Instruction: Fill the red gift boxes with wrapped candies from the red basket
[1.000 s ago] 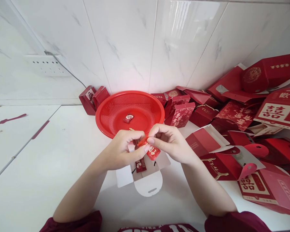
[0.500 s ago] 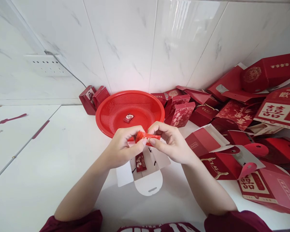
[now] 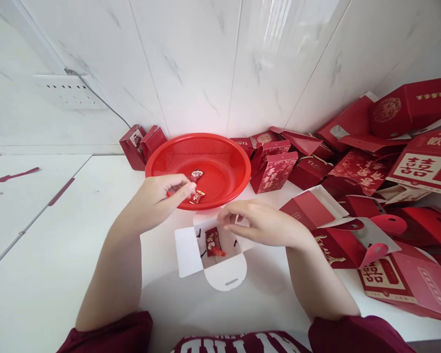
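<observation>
My left hand (image 3: 165,196) is over the near left part of the red basket (image 3: 154,189), its thumb and index finger pinched at the end of a small red and gold candy (image 3: 197,197). Another wrapped candy (image 3: 196,174) lies just behind the fingertips in the basket. In front of the basket is an unfolded white-lined box (image 3: 226,274) with its flaps spread. Inside it are a dark red packet (image 3: 212,241) and a bright orange-red piece (image 3: 219,253). My right hand (image 3: 238,220) hovers above the box's right back side, fingers apart and holding nothing.
Many red gift boxes (image 3: 382,223) are heaped along the right. Two small red boxes (image 3: 133,147) stand left of the basket against the tiled wall. A dark red strip (image 3: 18,174) lies on the white table (image 3: 106,206) at left, below a wall socket (image 3: 71,93).
The orange-red piece that both hands held is now in the white box. My left hand has moved left to the basket, and my right hand has lowered slightly and opened.
</observation>
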Demonstrator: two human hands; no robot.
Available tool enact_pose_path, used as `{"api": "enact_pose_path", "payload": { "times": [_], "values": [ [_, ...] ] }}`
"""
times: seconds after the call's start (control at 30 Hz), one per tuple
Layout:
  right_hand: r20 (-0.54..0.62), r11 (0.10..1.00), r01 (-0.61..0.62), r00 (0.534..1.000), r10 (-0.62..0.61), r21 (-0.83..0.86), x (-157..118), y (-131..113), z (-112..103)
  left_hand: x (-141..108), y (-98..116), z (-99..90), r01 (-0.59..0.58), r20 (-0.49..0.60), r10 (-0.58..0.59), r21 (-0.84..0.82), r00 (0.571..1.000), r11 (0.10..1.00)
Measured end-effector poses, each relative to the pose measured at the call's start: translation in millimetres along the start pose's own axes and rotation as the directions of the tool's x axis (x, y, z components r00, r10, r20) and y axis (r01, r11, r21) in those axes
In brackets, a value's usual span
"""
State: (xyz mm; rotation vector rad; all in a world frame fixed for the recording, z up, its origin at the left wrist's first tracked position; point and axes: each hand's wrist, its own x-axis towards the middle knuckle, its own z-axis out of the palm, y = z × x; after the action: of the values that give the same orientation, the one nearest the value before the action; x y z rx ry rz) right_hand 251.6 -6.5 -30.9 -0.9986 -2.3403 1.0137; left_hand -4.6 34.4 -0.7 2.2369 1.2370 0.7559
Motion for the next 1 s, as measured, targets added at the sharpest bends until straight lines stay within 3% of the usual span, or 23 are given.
{"api": "enact_pose_path", "payload": {
  "times": [0.1, 0.17, 0.27, 0.37, 0.6, 0.73, 0.83, 0.9, 0.93, 1.0],
  "values": [
    [-0.102, 0.998, -0.037, 0.994, 0.031, -0.059, -1, 0, -1, 15, -25, 10.2, 0.089, -0.035, -0.085, 0.128, 0.996, 0.988],
    [-0.111, 0.997, -0.048, 0.993, 0.041, -0.068, -1, -1, -2, 28, -44, 21.1, 0.135, 0.087, -0.159, 0.236, 0.983, 0.962],
    [-0.116, 0.996, -0.057, 0.992, 0.049, -0.064, -3, -2, -6, 48, -62, 36.0, 0.116, 0.343, -0.241, 0.345, 0.908, 0.931],
    [-0.13, 0.996, -0.062, 0.99, 0.053, -0.067, -5, -2, -9, 73, -66, 45.0, 0.104, 0.462, -0.311, 0.419, 0.83, 0.902],
    [-0.18, 0.994, -0.052, 0.983, 0.033, -0.1, -9, 1, -14, 133, -65, 72.3, 0.088, 0.538, -0.532, 0.645, 0.654, 0.759],
    [-0.192, 0.993, -0.024, 0.981, 0.001, -0.117, -13, 1, -17, 142, -77, 91.3, 0.047, 0.58, -0.567, 0.673, 0.584, 0.738],
    [-0.206, 0.991, -0.015, 0.978, -0.012, -0.13, -16, 0, -20, 142, -84, 95.3, 0.034, 0.636, -0.56, 0.645, 0.531, 0.764],
    [-0.214, 0.99, -0.019, 0.977, -0.011, -0.138, -18, -1, -21, 143, -83, 89.8, 0.042, 0.663, -0.525, 0.599, 0.535, 0.8],
    [-0.217, 0.99, -0.021, 0.976, -0.009, -0.139, -18, -1, -22, 144, -81, 84.4, 0.047, 0.666, -0.493, 0.568, 0.56, 0.821],
    [-0.225, 0.991, -0.024, 0.974, -0.007, -0.134, -19, -2, -23, 143, -70, 69.4, 0.056, 0.641, -0.406, 0.493, 0.651, 0.868]
  ]
}}
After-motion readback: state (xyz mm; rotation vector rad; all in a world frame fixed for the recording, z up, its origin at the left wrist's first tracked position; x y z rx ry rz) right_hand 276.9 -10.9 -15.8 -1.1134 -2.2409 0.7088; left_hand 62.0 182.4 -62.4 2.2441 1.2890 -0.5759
